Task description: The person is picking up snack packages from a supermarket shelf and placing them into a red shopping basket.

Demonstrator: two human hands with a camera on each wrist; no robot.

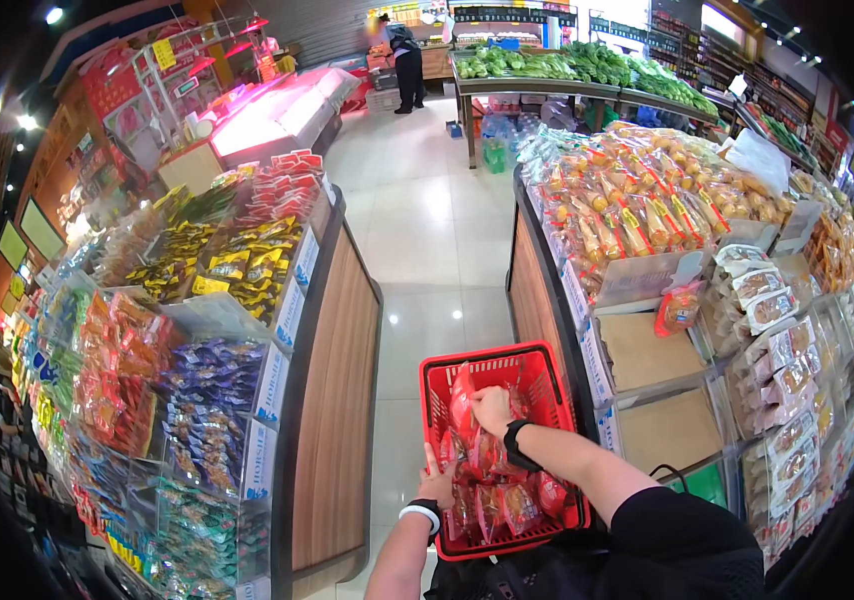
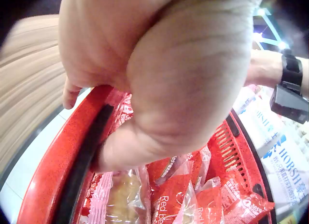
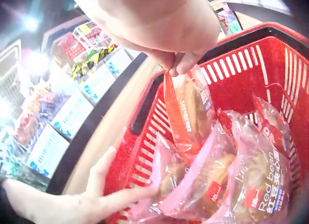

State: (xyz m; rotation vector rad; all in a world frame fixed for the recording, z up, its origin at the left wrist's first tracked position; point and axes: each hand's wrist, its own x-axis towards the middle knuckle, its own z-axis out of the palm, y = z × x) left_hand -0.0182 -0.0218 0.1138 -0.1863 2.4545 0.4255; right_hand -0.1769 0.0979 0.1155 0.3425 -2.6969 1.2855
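The red shopping basket (image 1: 557, 400) stands low in front of me, its lower half filled with packaged red bean buns (image 1: 519, 507). My right hand (image 1: 494, 410) reaches into its far part. Thumb and fingertips pinch the top edge of a packaged bun (image 3: 188, 108) in a clear and orange-red wrapper, which hangs upright by the far wall. Across the basket's left rim (image 2: 48, 171) lies my left hand (image 1: 435, 485), fingers rather straight. In the right wrist view one finger touches a pink wrapper (image 3: 166, 171), while another points along the rim.
Display bins of snack packets (image 1: 212, 400) flank the aisle on the left. On the right, bins hold wrapped breads (image 1: 637, 210) and one lone red packet (image 1: 679, 308) beside bare brown liners (image 1: 647, 350). Further off are a vegetable stand (image 1: 587, 68) and a person (image 1: 407, 65).
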